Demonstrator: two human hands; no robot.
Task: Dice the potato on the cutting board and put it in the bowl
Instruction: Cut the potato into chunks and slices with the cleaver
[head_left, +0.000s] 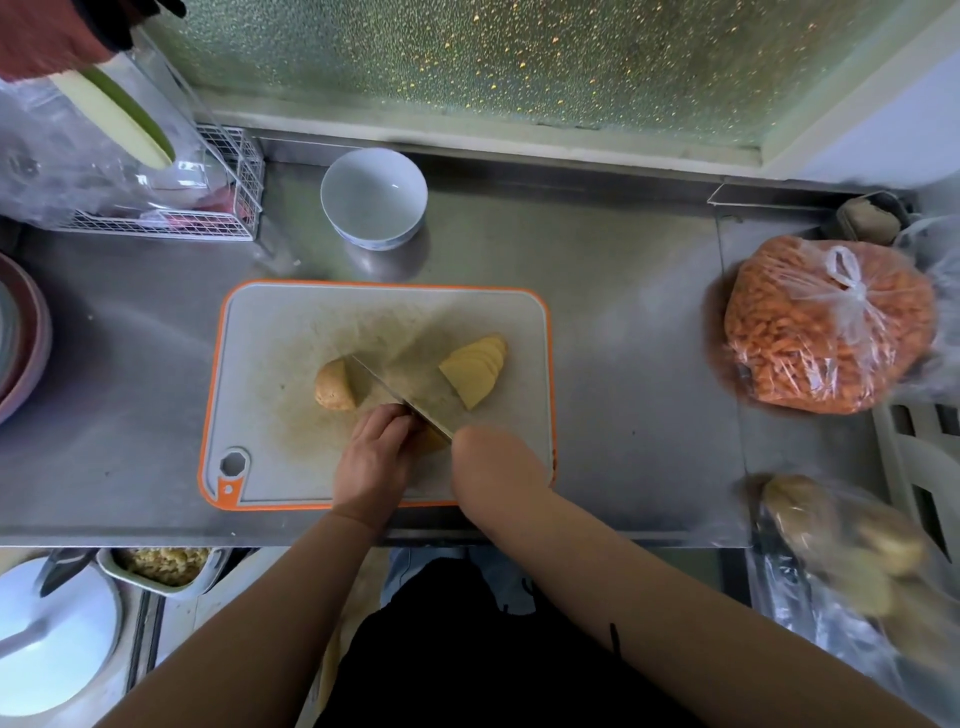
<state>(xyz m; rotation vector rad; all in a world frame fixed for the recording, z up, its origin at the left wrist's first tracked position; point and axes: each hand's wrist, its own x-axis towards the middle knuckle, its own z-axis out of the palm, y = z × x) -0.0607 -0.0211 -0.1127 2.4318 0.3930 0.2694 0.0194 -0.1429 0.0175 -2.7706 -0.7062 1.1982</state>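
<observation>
A: What are the hands doing?

B: The left hand (375, 457) sits at six o'clock on the cutting board (291, 332), fingers curled down over a piece of potato (435, 440) that mostly hides under them. The right hand (491, 457) is just beside it, blurred; it is at the handle end of the knife (402, 397), but whether its fingers wrap the handle I cannot tell.

A: And the blade?

B: It runs from the hands toward eleven o'clock, across the middle of the board, its tip near an unpeeled potato half (335, 385).

A: Any cut pieces?

B: A fanned stack of yellow slices (475, 371) lies at three o'clock on the board, apart from the blade.

A: Where is the bowl?

B: The white bowl (374, 195) stands on the steel counter (623, 312) at twelve o'clock from the board, with nothing in it.

A: What else is around?

B: A tied bag of orange bits (826, 327) at three o'clock, a bag of potatoes (852, 540) at four o'clock, and a white wire rack (228, 208) at ten o'clock.
</observation>
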